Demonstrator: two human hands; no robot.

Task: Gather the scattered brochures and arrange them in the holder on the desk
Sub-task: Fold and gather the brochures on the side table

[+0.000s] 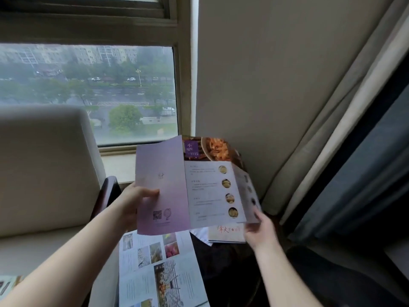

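Note:
I hold an unfolded purple and white menu brochure (177, 187) up in front of the window corner. My left hand (135, 202) grips its purple left panel, thumb on the front. My right hand (259, 229) pinches the folded flap at its lower right corner. Below it an open white brochure with flower and garden photos (159, 267) lies flat. A cream brochure with red lettering (228, 234) lies to the right, partly hidden by the held one. Another brochure's corner (8, 286) shows at the lower left edge. No holder is in view.
A beige armchair (42, 169) with a dark wooden arm (106, 193) stands on the left. A window (88, 91) and its sill are behind. A cream wall is at centre right, curtains (332, 129) hang on the right. Dark surface below the brochures.

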